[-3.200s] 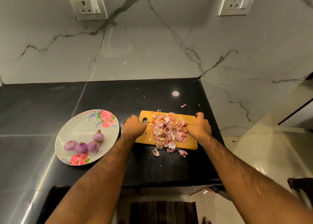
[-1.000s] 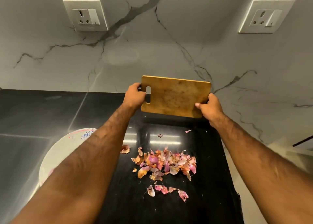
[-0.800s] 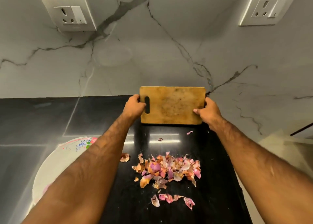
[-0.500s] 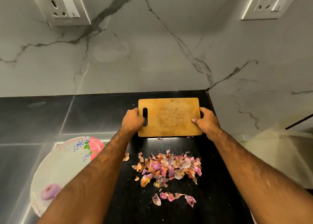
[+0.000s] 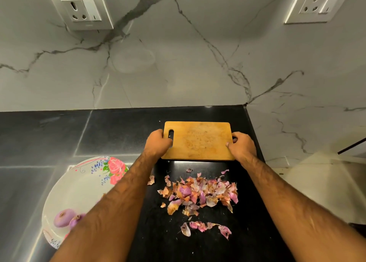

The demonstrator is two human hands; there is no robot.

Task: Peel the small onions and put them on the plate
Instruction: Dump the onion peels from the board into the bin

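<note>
Onions [image 5: 65, 220] sit peeled on the floral plate [image 5: 79, 184] at 8 o'clock; both hands, left [image 5: 157, 143] and right [image 5: 240, 146], grip the cutting board [image 5: 198, 141], with skins [image 5: 200, 194] loose on the desk [image 5: 118, 131].

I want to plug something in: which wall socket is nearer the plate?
The left wall socket, above the flowered plate; the right wall socket sits beyond the cutting board.

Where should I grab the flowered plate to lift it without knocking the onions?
Probably the far rim by the rose print, coming from the back of the counter. The plate lies flat, that stretch is bare, and the peeled onions sit at its near end, partly under the left forearm. Thumb on top, fingers under the edge.
</note>
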